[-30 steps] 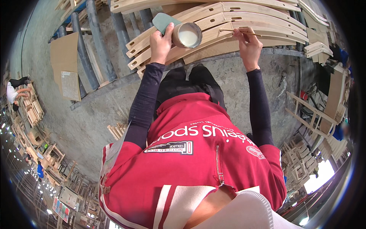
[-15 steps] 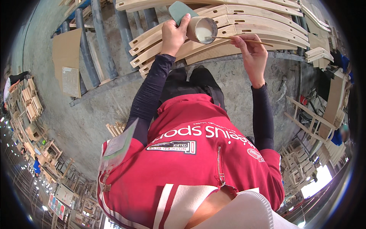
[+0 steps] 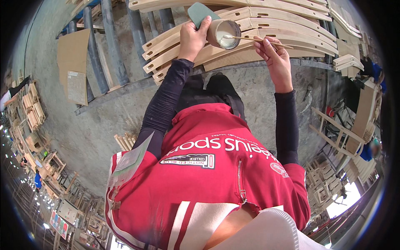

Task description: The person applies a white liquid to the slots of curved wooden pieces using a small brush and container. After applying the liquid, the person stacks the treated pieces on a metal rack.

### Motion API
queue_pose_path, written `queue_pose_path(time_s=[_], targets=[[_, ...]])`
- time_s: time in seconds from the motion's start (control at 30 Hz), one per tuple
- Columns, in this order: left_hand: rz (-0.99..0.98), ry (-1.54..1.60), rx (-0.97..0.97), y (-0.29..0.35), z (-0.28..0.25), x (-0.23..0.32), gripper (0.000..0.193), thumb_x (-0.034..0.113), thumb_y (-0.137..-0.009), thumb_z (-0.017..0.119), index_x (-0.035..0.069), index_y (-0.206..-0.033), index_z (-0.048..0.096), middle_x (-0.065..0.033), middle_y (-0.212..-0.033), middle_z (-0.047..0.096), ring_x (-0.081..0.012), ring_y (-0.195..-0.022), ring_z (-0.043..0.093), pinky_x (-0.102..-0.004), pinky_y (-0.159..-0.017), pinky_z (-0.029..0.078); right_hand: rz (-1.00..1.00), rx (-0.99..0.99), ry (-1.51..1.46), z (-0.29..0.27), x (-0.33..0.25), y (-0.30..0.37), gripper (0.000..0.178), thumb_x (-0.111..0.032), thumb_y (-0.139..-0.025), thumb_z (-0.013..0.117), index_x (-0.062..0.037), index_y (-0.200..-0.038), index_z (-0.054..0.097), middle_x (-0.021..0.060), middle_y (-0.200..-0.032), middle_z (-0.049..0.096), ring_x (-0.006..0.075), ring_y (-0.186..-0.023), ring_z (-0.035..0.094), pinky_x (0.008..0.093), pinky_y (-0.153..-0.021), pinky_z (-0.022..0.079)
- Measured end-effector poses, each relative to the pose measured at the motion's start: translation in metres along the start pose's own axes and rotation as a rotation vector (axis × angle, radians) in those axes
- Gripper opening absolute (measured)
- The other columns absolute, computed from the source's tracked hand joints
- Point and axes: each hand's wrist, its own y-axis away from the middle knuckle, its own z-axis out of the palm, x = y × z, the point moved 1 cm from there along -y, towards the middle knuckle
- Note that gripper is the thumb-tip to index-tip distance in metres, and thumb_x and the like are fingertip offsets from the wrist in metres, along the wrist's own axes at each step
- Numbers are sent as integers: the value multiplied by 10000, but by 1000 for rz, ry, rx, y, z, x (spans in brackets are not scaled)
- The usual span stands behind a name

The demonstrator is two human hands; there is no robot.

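My left hand (image 3: 194, 38) is closed round a brown cup (image 3: 213, 33) with white paste (image 3: 226, 38) inside, its mouth tilted toward the right. A flat grey-green piece (image 3: 201, 15) sticks out beyond the thumb of that same hand. Between the fingers of my right hand (image 3: 275, 58) is a thin wooden stick (image 3: 250, 39). The stick's white-coated tip reaches into the cup's mouth. Both hands are above curved, pale wooden slats (image 3: 287, 33) with oval slots, laid side by side.
The slats rest on a frame with dark rollers (image 3: 109, 41). A brown board (image 3: 73, 56) leans at the left with a paper sheet (image 3: 77, 88) on it. On the right stands a wooden frame (image 3: 339, 133). Stacked wooden parts (image 3: 35, 106) lie at the far left.
The stick's tip has moved a little up and left inside the cup, now thick with white. My right hand has turned slightly and its fingers have shifted on the stick.
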Motion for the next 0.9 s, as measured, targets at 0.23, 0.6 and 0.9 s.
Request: queue_pose_path(time_s=[0.23,0.6,0.9], targets=[[-54,-20,-19,-1,4,-13,443,388,-906,670,-47,-826,707,-82,-650,677,-122,-586,604,-309,-577,493,130,90,17,-11,11,-10,165,-179,-977,593,-24,-1036,582,182,-1048,682,220,-973,690,282,-813,573],[-143,-2,9,3,-19,-20,392,341,-907,696,-46,-843,709,-25,-737,666,-69,-637,585,-255,-566,497,-383,224,443,-32,15,-47,183,-135,-953,628,33,-1016,591,168,-927,711,196,-825,714,270,-728,583],[-89,43,38,7,-24,-29,434,365,-919,665,-56,-818,699,-27,-622,629,-75,-560,542,-280,-515,449,-375,264,550,-26,29,-61,219,-165,-941,651,46,-993,633,140,-880,726,174,-782,720,257,-704,571]])
